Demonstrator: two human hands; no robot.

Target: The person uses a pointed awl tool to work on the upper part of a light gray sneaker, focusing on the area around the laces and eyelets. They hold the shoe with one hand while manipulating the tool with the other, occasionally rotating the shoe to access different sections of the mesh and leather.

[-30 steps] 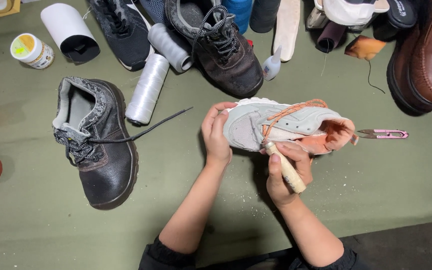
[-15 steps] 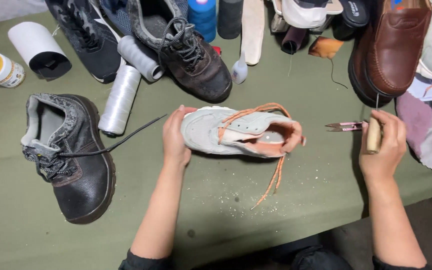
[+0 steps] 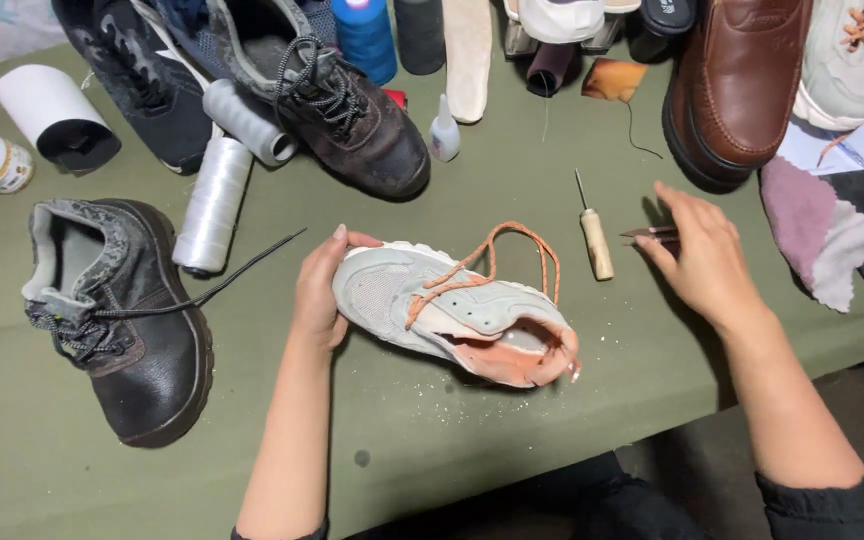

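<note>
My left hand (image 3: 317,285) grips the toe of a pale grey sneaker (image 3: 452,310) with orange laces and an orange lining. The sneaker lies on its side on the green table cover (image 3: 432,430), its opening toward me. My right hand (image 3: 702,255) rests with spread fingers over small thread snips (image 3: 644,232), whose metal tips stick out to the left between thumb and forefinger. A wooden-handled awl (image 3: 595,240) lies loose on the cover between the sneaker and my right hand.
A black work boot (image 3: 122,320) lies at the left with its lace trailing. White thread spools (image 3: 212,200), a brown boot (image 3: 352,110), a small glue bottle (image 3: 443,135), a brown leather shoe (image 3: 742,90) and cloth pieces (image 3: 832,220) crowd the far side.
My right hand has laid the awl down on the cover and moved onto the thread snips. The sneaker now rests lower on the table, still held at the toe.
</note>
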